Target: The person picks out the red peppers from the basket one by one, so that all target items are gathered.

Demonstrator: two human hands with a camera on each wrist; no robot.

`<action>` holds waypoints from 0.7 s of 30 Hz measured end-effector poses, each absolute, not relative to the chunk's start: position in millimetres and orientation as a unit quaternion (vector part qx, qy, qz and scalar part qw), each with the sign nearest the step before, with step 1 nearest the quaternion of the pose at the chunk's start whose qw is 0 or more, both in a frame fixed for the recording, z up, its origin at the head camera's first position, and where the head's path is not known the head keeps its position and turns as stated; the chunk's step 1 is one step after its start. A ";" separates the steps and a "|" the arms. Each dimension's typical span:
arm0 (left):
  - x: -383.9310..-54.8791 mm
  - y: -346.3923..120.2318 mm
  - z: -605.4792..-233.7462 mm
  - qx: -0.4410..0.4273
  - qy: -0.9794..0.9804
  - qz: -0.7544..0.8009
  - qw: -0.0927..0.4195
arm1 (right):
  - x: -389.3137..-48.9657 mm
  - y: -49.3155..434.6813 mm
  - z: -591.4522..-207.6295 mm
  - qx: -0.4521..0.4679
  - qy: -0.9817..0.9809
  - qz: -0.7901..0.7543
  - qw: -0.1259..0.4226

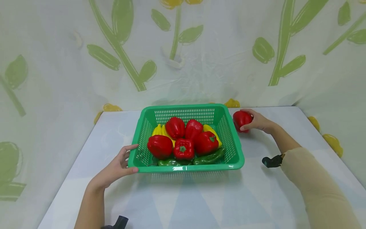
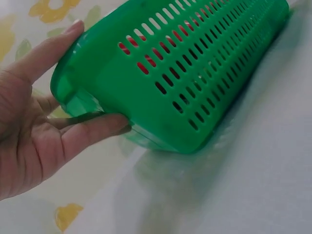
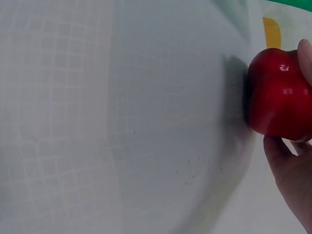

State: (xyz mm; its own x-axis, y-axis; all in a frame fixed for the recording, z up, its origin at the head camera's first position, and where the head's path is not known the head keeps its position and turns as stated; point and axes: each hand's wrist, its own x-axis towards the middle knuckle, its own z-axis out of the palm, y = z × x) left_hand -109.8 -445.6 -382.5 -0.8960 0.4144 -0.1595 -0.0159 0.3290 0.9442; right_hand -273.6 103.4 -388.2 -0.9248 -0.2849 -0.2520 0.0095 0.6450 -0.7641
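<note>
A green slotted plastic basket (image 1: pixel 186 169) stands on the table, loaded with red bell peppers (image 1: pixel 184 149), yellow bananas (image 1: pixel 159 129) and long green vegetables (image 1: pixel 209 158). My left hand (image 1: pixel 115 167) holds the basket's left end near the front corner. In the left wrist view, the fingers and thumb of that hand spread around the end wall (image 2: pixel 112 83) at its rim. To the right of the basket, another red bell pepper (image 1: pixel 240 121) is in my right hand (image 1: pixel 258 122), gripped between thumb and fingers. The right wrist view shows this pepper (image 3: pixel 278 95) close over the tabletop.
The pale table (image 1: pixel 183 203) has a light blue triangle pattern. Behind it and at the sides hangs a white cloth (image 1: pixel 211 73) printed with green stems and yellow flowers. A dark wrist camera mount (image 1: pixel 271 161) sticks out from the right sleeve.
</note>
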 end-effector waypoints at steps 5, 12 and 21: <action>-112.3 -446.5 -380.0 0.130 0.795 0.558 0.200 | -274.1 100.4 -390.8 -0.075 0.880 -0.435 0.175; -112.7 -446.4 -380.5 0.130 0.793 0.560 0.203 | -270.6 102.7 -397.0 -0.080 0.868 -0.457 0.179; -111.9 -446.4 -381.8 0.133 0.789 0.564 0.206 | -260.0 108.6 -400.8 -0.083 0.854 -0.484 0.173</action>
State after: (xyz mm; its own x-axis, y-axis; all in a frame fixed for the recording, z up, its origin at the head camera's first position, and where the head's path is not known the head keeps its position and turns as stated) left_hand -111.9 -446.4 -381.8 -0.8802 0.4413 -0.1748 -0.0227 0.3286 0.9442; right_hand -260.0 108.6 -400.8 -0.9266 -0.3081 -0.2154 0.0263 0.5185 -0.8547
